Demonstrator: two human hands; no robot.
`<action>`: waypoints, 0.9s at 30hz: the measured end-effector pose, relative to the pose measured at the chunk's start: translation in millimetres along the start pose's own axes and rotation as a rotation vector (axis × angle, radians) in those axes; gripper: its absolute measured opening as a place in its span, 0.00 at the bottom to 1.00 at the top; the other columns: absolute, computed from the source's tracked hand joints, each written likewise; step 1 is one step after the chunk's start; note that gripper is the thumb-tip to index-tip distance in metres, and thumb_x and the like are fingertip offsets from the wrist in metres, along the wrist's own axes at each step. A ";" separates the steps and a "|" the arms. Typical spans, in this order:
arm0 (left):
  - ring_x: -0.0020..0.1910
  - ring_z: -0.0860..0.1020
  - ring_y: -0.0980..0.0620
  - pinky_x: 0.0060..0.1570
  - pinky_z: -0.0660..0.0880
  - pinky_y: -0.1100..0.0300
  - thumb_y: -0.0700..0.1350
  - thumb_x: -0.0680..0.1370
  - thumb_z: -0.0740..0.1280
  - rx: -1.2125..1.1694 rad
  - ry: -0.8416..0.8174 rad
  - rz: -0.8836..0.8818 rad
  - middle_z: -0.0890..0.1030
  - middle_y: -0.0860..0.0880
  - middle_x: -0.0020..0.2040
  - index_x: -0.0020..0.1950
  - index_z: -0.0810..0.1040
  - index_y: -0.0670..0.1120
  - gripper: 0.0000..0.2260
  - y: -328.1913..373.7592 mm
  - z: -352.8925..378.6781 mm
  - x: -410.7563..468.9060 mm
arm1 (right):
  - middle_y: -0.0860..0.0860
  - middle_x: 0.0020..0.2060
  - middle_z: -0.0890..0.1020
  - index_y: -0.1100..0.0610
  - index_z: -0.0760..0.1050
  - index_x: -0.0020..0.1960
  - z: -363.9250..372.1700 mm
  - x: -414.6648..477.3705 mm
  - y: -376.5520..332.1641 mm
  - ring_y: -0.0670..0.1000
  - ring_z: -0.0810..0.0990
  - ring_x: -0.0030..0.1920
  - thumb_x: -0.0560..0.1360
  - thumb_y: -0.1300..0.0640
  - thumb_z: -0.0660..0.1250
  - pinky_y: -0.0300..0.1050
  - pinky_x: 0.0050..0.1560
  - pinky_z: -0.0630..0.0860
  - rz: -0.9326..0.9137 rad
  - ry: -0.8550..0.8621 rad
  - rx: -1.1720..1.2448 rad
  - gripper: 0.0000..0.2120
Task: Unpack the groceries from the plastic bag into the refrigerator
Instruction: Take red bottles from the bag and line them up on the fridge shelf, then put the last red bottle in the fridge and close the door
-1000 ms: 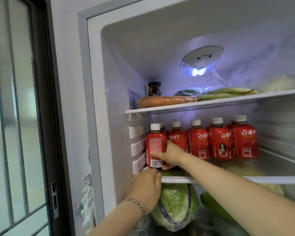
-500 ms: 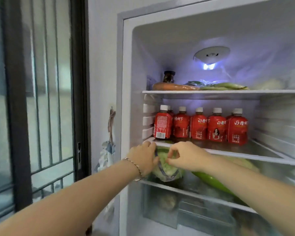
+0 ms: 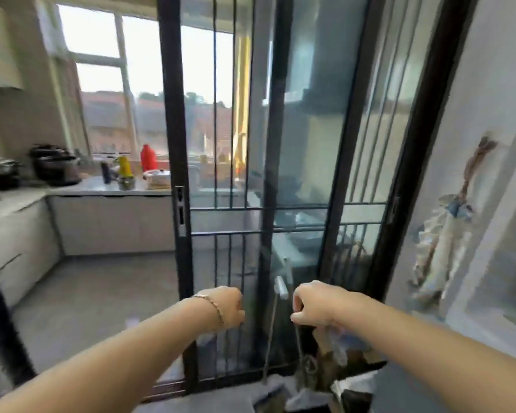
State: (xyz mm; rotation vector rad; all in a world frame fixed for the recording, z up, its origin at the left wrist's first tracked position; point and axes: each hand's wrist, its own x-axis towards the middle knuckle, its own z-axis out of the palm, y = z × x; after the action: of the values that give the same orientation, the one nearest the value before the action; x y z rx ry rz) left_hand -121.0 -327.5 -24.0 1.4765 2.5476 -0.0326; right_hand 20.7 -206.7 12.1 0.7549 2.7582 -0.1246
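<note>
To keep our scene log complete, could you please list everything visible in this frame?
sliding door: one, black frame with glass, centre
window: one, white frame, back left
counter: one, pale, below the window
cooker: one, black, on the counter, left
red bottle: one, red, by the window
yellow bottle: one, yellow, left of the red bottle
lidded pot: one, white, on the counter
hanging bags: a bunch, pale, right wall
bracelet: one, metallic, left wrist
left hand: one, fingers curled, grip unclear
right hand: one, fingers curled, grip unclear
</note>
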 end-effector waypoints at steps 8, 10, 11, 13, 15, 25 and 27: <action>0.57 0.77 0.43 0.53 0.73 0.56 0.48 0.77 0.59 -0.209 -0.068 -0.632 0.80 0.42 0.57 0.55 0.78 0.42 0.14 -273.8 86.3 -272.7 | 0.57 0.59 0.78 0.61 0.76 0.60 49.0 2.8 -362.2 0.59 0.76 0.56 0.77 0.49 0.60 0.49 0.58 0.74 -0.590 -0.059 -0.168 0.18; 0.55 0.78 0.43 0.52 0.74 0.56 0.48 0.77 0.58 -0.253 -0.047 -0.780 0.80 0.43 0.56 0.53 0.78 0.42 0.13 -332.7 107.4 -360.7 | 0.57 0.58 0.79 0.60 0.76 0.59 66.7 -13.3 -461.6 0.59 0.77 0.58 0.77 0.50 0.60 0.50 0.59 0.74 -0.709 -0.084 -0.192 0.18; 0.55 0.78 0.43 0.52 0.74 0.56 0.48 0.77 0.58 -0.277 -0.032 -0.856 0.80 0.43 0.56 0.53 0.78 0.43 0.13 -359.6 116.8 -405.4 | 0.57 0.57 0.79 0.60 0.77 0.58 76.4 -21.1 -510.9 0.58 0.77 0.57 0.77 0.50 0.60 0.49 0.57 0.74 -0.767 -0.099 -0.198 0.17; 0.56 0.78 0.43 0.52 0.74 0.56 0.47 0.77 0.57 -0.313 -0.008 -1.004 0.80 0.45 0.57 0.55 0.78 0.44 0.13 -403.6 133.1 -493.1 | 0.57 0.55 0.79 0.61 0.77 0.57 91.6 -44.9 -603.4 0.57 0.77 0.54 0.77 0.51 0.60 0.46 0.52 0.73 -0.880 -0.127 -0.226 0.16; 0.52 0.79 0.43 0.47 0.73 0.57 0.46 0.77 0.58 -0.353 -0.002 -1.146 0.81 0.44 0.54 0.53 0.79 0.44 0.13 -437.3 149.0 -578.3 | 0.57 0.51 0.79 0.62 0.77 0.57 108.1 -71.9 -687.7 0.56 0.76 0.50 0.77 0.52 0.60 0.45 0.49 0.71 -0.991 -0.148 -0.269 0.16; 0.59 0.76 0.42 0.54 0.71 0.57 0.45 0.78 0.57 -0.447 0.092 -1.665 0.77 0.41 0.60 0.56 0.77 0.41 0.13 -529.1 206.6 -877.9 | 0.51 0.55 0.80 0.56 0.75 0.57 182.2 -210.7 -1004.0 0.52 0.79 0.53 0.77 0.50 0.62 0.43 0.53 0.76 -1.419 -0.245 -0.342 0.13; 0.58 0.75 0.42 0.54 0.71 0.57 0.44 0.78 0.57 -0.457 0.123 -1.734 0.77 0.41 0.60 0.55 0.76 0.43 0.12 -548.9 222.5 -915.3 | 0.53 0.52 0.81 0.58 0.78 0.55 199.8 -225.7 -1054.0 0.53 0.79 0.52 0.77 0.49 0.62 0.46 0.54 0.77 -1.471 -0.250 -0.366 0.14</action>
State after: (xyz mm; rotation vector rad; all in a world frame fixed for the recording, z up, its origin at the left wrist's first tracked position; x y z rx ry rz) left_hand -116.8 -1413.4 -120.6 -1.0559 2.7102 0.3444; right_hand -282.5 -1253.7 -104.1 -1.3121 2.3517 0.0132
